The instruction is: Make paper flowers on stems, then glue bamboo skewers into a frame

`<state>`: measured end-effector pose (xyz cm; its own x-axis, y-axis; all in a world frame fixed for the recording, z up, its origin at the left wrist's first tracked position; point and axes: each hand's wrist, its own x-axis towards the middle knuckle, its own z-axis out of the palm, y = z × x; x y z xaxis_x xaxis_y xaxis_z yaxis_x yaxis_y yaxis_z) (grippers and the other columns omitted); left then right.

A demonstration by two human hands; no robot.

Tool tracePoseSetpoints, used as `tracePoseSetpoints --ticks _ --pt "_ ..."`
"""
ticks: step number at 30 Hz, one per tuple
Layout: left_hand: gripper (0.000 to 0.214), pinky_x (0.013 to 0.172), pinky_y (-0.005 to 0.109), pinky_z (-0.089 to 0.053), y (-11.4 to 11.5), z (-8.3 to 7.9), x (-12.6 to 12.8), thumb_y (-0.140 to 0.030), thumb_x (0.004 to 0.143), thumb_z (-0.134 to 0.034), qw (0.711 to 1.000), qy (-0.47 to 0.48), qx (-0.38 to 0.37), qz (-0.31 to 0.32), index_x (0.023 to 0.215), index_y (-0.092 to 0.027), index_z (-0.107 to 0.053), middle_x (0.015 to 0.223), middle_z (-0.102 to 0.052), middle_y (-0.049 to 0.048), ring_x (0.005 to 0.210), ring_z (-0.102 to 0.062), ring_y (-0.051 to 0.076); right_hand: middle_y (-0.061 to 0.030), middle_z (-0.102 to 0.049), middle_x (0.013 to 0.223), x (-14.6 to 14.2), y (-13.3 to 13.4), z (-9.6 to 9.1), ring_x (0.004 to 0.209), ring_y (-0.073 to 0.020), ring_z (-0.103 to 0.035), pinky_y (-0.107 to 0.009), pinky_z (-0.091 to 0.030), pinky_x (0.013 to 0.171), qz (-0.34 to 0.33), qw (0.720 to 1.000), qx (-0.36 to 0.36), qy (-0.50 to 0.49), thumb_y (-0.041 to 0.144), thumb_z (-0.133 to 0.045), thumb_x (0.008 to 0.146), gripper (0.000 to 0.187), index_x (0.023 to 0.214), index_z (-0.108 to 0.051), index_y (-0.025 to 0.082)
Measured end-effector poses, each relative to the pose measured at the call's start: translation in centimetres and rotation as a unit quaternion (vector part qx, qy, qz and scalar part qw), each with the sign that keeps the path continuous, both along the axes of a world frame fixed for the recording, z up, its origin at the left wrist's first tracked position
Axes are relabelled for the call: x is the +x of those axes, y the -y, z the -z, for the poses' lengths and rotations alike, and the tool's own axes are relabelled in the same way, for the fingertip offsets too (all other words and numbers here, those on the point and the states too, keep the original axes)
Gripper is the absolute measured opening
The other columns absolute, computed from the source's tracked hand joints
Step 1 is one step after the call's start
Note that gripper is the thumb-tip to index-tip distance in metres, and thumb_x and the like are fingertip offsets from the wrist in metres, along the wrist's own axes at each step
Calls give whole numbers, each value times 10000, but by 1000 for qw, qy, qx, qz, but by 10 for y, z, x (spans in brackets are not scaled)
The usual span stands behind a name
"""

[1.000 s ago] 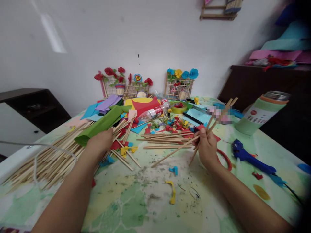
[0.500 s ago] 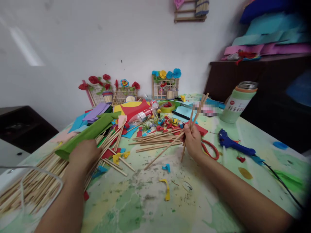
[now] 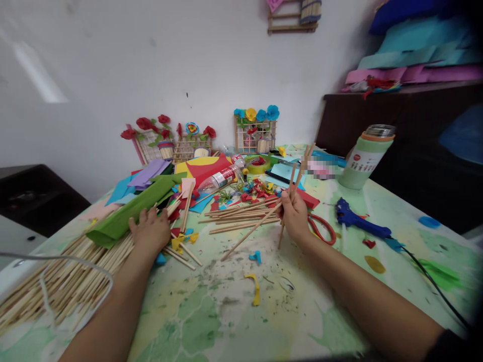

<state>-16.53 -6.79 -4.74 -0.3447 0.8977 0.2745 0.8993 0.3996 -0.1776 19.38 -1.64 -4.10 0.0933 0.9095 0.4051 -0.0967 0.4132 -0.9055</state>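
Note:
My left hand (image 3: pixel 151 232) lies palm down on the heap of thin wooden sticks (image 3: pixel 81 276), its fingers spread beside a rolled sheet of green paper (image 3: pixel 132 211). In my right hand (image 3: pixel 296 216) are a few wooden sticks (image 3: pixel 298 178), crossing at different angles; one slants down to the left towards the tabletop. Just left of that hand, a row of loose sticks (image 3: pixel 241 218) lies on the table. Red-handled scissors (image 3: pixel 328 234), their blades hidden, rest beside my right wrist.
A blue glue gun (image 3: pixel 360 221) with a black cord and a green bottle (image 3: pixel 366 158) stand to the right. Paper scraps and a plastic bottle (image 3: pixel 222 178) lie mid-table. Stick frames with paper flowers (image 3: pixel 256 130) lean on the wall. A white cable (image 3: pixel 107 281) loops at left.
My left hand has shifted right and its fingers have spread over the sticks, some of which have moved. My right hand keeps its hold on the sticks, nearly still.

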Motion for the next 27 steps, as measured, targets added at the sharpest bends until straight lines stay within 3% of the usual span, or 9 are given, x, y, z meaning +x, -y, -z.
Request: tracePoseSetpoints --ticks 7,10,13,16,18,22,24,27 --pt "410 960 651 -215 -1 -4 19 -302 859 -356 998 17 7 60 1179 -154 -565 1354 -426 215 1267 -320 387 83 -442 472 0 0 1 397 -70 -416 -169 -337 383 12 1000 -12 12 516 -472 851 345 700 -402 214" --pt "393 982 599 -241 -5 -6 30 -295 858 -359 996 27 20 86 1131 -147 -601 1314 -459 206 1255 -341 367 83 -445 471 0 0 0 388 -70 -423 -166 -339 366 7 1000 -22 -4 536 -482 837 357 700 -401 216" --pt "403 1003 511 -285 -5 -11 49 -324 872 -354 984 56 47 161 1130 -138 -601 1277 -486 186 1225 -386 331 81 -451 472 -2 -3 0 377 -71 -439 -167 -346 344 5 996 -64 -57 554 -508 810 374 692 -399 216" --pt "414 1011 442 -316 3 -16 82 -379 894 -325 947 148 78 276 1088 -149 -609 1213 -534 144 1161 -450 273 82 -441 463 -5 -6 3 355 -64 -434 -163 -333 320 13 983 -121 -136 574 -550 766 410 660 -391 211" --pt "418 997 391 -349 14 -18 109 -396 909 -299 898 256 73 350 1085 -161 -596 1168 -567 119 1133 -480 234 84 -435 457 -7 -8 5 346 -58 -423 -160 -327 313 14 975 -137 -173 586 -578 734 431 648 -389 208" --pt "373 857 302 -441 40 -17 152 -394 922 -277 809 414 -78 410 1038 -210 -580 1023 -638 57 971 -574 185 90 -427 457 -11 -7 6 342 -55 -416 -157 -318 308 17 969 -148 -195 594 -603 702 444 651 -387 209" --pt "316 796 294 -454 49 -15 164 -375 915 -307 800 433 -121 397 1020 -218 -560 957 -648 42 897 -592 181 91 -416 466 -13 -4 5 344 -53 -410 -157 -310 310 14 967 -152 -202 596 -589 711 442 648 -386 209" --pt "292 728 299 -462 53 -9 171 -348 919 -275 808 445 -125 366 973 -215 -529 812 -637 27 769 -596 175 87 -416 489 -20 5 7 360 -51 -406 -157 -304 325 -29 970 -146 -193 585 -567 739 419 664 -408 205"
